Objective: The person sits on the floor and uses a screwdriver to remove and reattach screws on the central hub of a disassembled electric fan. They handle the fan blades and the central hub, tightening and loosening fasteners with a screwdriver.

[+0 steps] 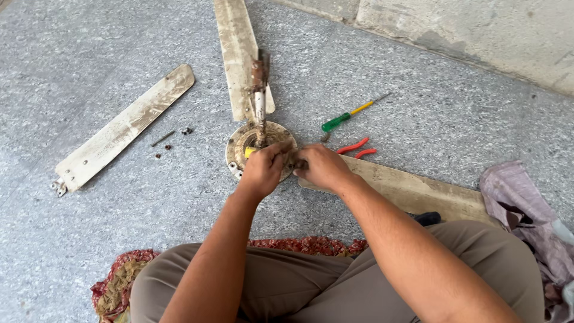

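Grey speckled stone makes up the floor (89,36), and a dismantled ceiling fan lies on it in front of a person sitting cross-legged. The motor hub (242,143) sits near the middle of the floor, its rusty rod (259,90) lying away toward the far wall. One blade (239,54) runs from the hub toward the far edge; a second blade (418,191) runs out to the right, past the person's knee. A third blade (119,131) lies loose, well apart to the left, with a few screws (173,140) between it and the hub.

The left hand (263,167) rests on the hub's near rim, its grip closed over the edge. The right hand (320,167) is just beside it, at the joint where the right-hand blade meets the hub; its fingers are curled together around something small there, though I cannot make out what.

I would judge the work in hand to be the fastening at that joint, and the next move calls for a steady hold on the hub while the fingers turn.

A green-handled screwdriver (344,116) and red-handled pliers (356,148) lie just beyond the right hand. A patterned cloth (113,287) lies under the legs, a pale cloth (526,203) at the right edge. No container is in sight.
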